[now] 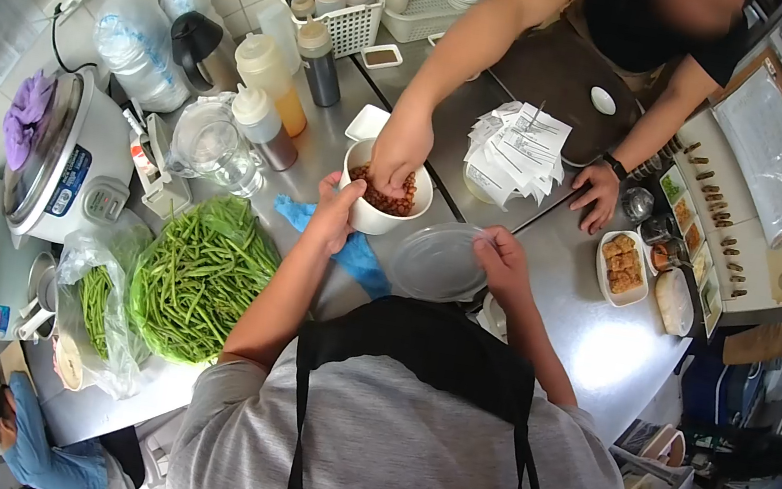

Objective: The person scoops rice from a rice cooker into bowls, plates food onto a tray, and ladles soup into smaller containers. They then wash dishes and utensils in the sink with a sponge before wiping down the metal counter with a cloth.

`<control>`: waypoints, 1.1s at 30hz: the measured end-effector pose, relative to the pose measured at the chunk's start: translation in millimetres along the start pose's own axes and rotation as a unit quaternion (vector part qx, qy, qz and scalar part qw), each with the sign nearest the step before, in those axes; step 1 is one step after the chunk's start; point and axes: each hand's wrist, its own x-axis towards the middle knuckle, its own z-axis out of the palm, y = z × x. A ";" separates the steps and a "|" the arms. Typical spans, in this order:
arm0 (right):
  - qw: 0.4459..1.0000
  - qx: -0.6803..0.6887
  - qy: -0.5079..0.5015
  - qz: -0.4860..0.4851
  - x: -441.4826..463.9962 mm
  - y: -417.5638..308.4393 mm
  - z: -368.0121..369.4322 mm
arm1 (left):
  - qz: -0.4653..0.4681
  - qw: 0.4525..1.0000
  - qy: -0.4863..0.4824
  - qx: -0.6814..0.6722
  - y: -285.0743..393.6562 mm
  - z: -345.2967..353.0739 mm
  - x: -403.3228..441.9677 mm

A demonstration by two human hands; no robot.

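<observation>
My left hand (335,214) grips the left side of a white bowl (376,221) with reddish-brown pieces (392,202) in it. A co-worker's hand (401,153) reaches into this bowl from above, its fingertips among the pieces. To the right, my right hand (502,259) holds the edge of a round clear plastic lid (437,262), which is apart from the bowl. A blue cloth (358,262) lies on the metal table under and beside my left forearm.
Green beans in plastic bags (203,282) lie at the left, with rice cookers (89,164) beyond. Sauce bottles (273,85) and a water jug (213,149) stand upper left. Paper receipts (518,152) and a container of fried pieces (623,269) are right. The co-worker (636,28) stands opposite.
</observation>
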 end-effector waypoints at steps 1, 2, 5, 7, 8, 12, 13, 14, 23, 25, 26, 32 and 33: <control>1.000 -0.006 -0.002 0.000 0.1 -0.3 -0.1 | 0.001 1.000 -0.001 -0.001 -0.9 0.2 0.4; 1.000 -0.011 -0.005 0.000 0.1 -0.5 -0.6 | 0.001 1.000 -0.001 -0.003 -1.8 0.2 0.9; 1.000 -0.007 -0.009 -0.008 0.6 -0.5 2.9 | 0.010 1.000 -0.008 0.003 -1.6 -5.1 -1.8; 1.000 -0.009 0.002 -0.018 1.4 -1.4 1.7 | 0.013 1.000 -0.027 -0.008 -5.7 -5.6 -0.9; 1.000 -0.009 0.008 -0.023 1.8 -1.1 1.4 | 0.013 0.999 -0.037 -0.012 -7.9 -6.2 -1.1; 0.996 0.054 0.062 0.025 10.9 8.9 -2.1 | -0.005 0.997 -0.082 0.004 -17.2 -0.8 -7.8; 0.994 0.066 0.077 0.044 17.3 13.5 -4.3 | -0.011 0.995 -0.098 -0.006 -23.6 0.1 -8.2; 0.991 0.078 0.092 0.064 23.2 18.9 -6.0 | -0.018 0.993 -0.114 -0.016 -32.3 -0.2 -6.4; 0.986 -0.123 0.101 0.044 56.1 52.7 12.5 | -0.060 0.981 -0.180 0.028 -56.0 9.0 -18.8; 0.978 -0.185 0.097 -0.008 62.0 62.5 14.8 | -0.042 0.984 -0.156 0.071 -63.6 8.7 -14.9; 0.971 -0.215 0.095 -0.034 63.9 66.4 15.9 | -0.032 0.985 -0.143 0.092 -66.3 7.9 -13.2; 0.951 -0.257 0.110 -0.134 55.0 48.8 27.1 | 0.030 0.976 -0.138 0.167 -57.8 11.9 -19.3; 0.945 -0.265 0.122 -0.147 54.3 49.4 28.9 | 0.061 0.954 -0.151 0.250 -56.7 8.2 -15.3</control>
